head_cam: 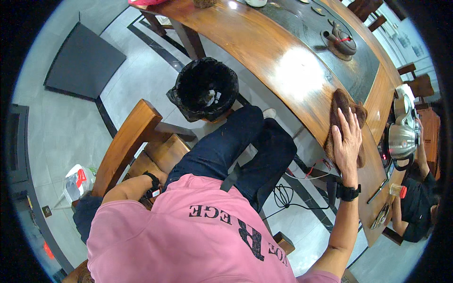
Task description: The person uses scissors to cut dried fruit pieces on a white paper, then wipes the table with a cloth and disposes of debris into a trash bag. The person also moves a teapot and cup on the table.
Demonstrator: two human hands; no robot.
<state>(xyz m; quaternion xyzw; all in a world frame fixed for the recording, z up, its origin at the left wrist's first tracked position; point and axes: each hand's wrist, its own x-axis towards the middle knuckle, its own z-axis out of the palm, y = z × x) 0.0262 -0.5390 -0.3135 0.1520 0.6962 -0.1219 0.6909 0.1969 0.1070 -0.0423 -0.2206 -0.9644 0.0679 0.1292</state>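
Observation:
My right hand [347,146] lies flat on a brown cloth [338,102] at the near edge of a glossy wooden table [244,37]. Its fingers are stretched out and slightly apart, and the cloth spreads beyond them on both sides. At my hip, my left hand [162,177] is low beside the seat of a wooden chair [170,152]. Most of its fingers are hidden by my thigh and shirt. Beyond the cloth, a dark clay teapot [344,43] stands on a dark inset tea tray [362,70].
A bin [203,86] lined with a black bag stands by my knees. A steel kettle [402,140] is at the table's right, where another person [417,208] reaches toward it. Nearby are a red-lidded jar [395,190] and a pen [376,191]. Black cable [283,198] hangs below.

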